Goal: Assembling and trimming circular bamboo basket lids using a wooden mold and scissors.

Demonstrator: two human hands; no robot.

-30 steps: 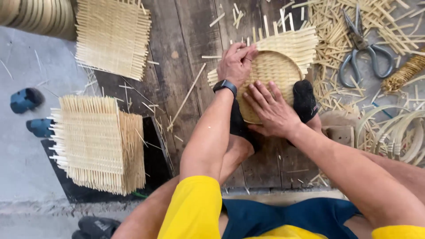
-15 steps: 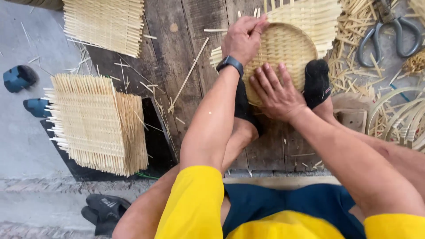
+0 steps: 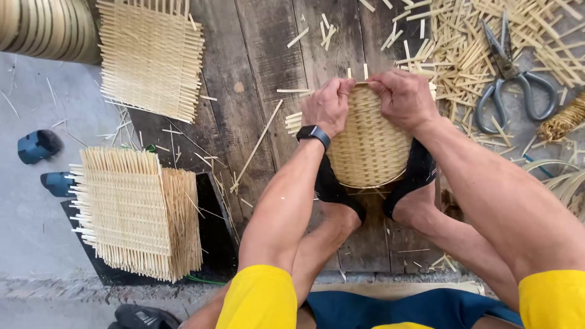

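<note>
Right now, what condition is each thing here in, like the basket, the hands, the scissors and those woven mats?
Woven basket: on its side, clamped between both feet, unfinished ends sticking out.
Left hand: closed in a grip on the basket rim.
Right hand: closed in a grip on the basket rim.
Scissors: shut, lying on cut strips.
Woven mats: stacked flat, edges untrimmed.
Single mat: lying flat, untrimmed.

Woven bamboo basket (image 3: pixel 368 143), tilted, btwn feet
</note>
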